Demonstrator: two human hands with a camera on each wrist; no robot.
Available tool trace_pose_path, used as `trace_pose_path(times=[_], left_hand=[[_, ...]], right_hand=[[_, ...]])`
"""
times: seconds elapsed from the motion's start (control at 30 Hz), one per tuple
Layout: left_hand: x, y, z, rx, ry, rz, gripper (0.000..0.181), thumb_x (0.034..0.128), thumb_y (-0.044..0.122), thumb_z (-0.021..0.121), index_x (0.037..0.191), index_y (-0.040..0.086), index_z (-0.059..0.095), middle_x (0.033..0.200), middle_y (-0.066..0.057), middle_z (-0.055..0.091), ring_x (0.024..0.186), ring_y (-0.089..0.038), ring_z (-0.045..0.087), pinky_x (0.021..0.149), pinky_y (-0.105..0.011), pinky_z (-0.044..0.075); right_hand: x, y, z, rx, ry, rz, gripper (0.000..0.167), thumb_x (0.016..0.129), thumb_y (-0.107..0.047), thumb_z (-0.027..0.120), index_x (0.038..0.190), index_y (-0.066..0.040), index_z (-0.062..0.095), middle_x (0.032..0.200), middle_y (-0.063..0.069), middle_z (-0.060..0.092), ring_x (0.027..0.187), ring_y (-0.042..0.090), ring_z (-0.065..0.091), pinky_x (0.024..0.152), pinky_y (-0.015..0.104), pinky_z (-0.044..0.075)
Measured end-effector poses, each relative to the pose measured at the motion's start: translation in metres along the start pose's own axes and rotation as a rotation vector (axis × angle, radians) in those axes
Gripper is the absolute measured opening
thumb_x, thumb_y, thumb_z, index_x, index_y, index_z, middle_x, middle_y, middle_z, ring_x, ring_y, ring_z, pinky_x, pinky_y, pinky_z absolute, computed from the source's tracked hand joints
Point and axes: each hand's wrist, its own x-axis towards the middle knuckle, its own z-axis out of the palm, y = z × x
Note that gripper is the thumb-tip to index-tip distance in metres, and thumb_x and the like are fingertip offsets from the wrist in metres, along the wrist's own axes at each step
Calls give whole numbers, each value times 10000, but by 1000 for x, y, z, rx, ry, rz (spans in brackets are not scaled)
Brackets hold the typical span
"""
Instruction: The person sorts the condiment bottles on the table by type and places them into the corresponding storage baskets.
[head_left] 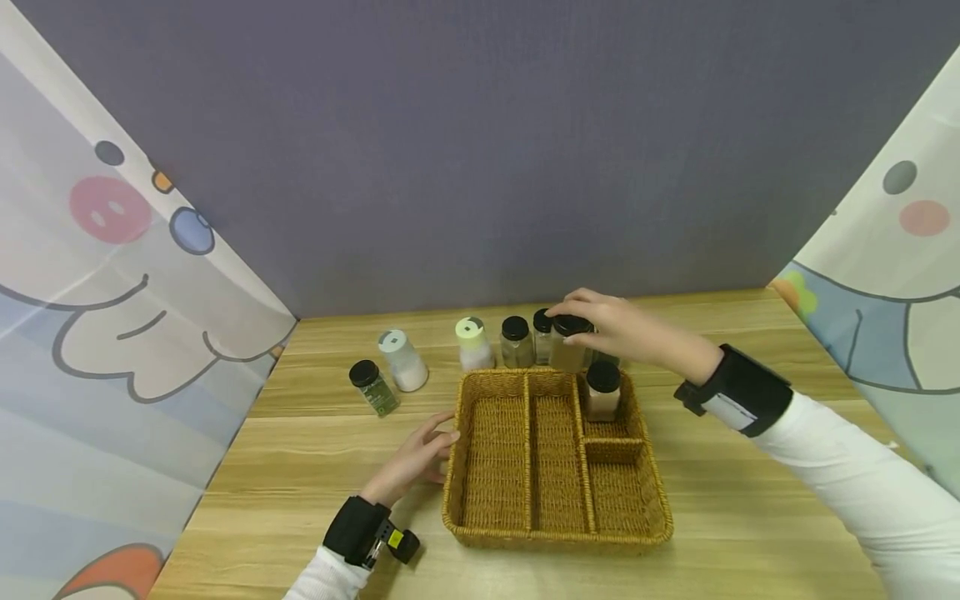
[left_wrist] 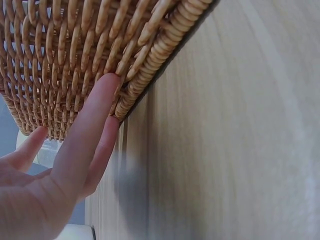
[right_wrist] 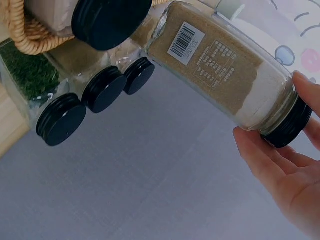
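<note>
A square glass spice jar [right_wrist: 205,65] of brown powder is gripped by its black lid in my right hand [head_left: 611,327]. It is lifted, tilted in the right wrist view, and behind the wicker basket [head_left: 491,532] in the head view. Another black-lidded jar [head_left: 603,398] with pale contents stands in the basket's back right compartment. My left hand [head_left: 414,458] rests against the basket's left side. In the left wrist view its extended fingers [left_wrist: 90,127] touch the woven wall [left_wrist: 75,55] low down, near the tabletop.
Behind the basket stand black-lidded jars [head_left: 517,343] and a shaker with a yellow-green lid [head_left: 474,343]. Farther left are a pale-blue-lidded shaker [head_left: 405,362] and a green-labelled jar [head_left: 374,390]. A jar of green herbs [right_wrist: 32,70] shows in the right wrist view. A grey partition [head_left: 525,167] bounds the back.
</note>
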Motion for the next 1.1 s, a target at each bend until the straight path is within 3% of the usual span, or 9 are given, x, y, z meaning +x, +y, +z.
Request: trace_pose_path(times=[0.3,0.43,0.63,0.87,1.1], left_hand=[[1,-4,-1,17,4,1,639,886,331,516,1398,105,208,1212,-241,422,960,-257,546,691,-426,521],[2,-5,-1,5,-10,4,638,889,325,513,1398,98,203,1220,-250,415,983,-280,545,699,-428,520],[2,-3,-2,4,-13,6,636,892,321,509,1398,90,199,1229,-259,411,987,-286,545,701,-432,519],[3,-4,-2,3,-6,3,643,884,321,523,1396,96,207,1241,-260,410,969,-273,554,691,-425,522],[2,-5,-2,-3,-10,4,653,883,333,521,1399,89,202,1239,-264,408,956,-261,558,678,-415,525]], right_hand=[[4,-3,13,63,-43,-15,399,783,-84,658,1159,-15,544,1117,159,520,939,256,557,791,358,491],[4,-5,18,47,-42,-44,394,766,-75,673,1138,-15,556,1088,149,532,859,212,574,728,309,506],[4,-6,24,40,-106,-12,390,779,-76,661,1147,-13,547,1135,162,516,651,87,513,635,263,477],[5,-9,30,53,-158,22,386,787,-74,651,1152,-15,540,1166,164,499,952,256,559,782,347,495],[5,-10,34,80,-189,23,368,794,-67,644,1144,-30,538,1155,137,510,989,255,543,802,346,486]])
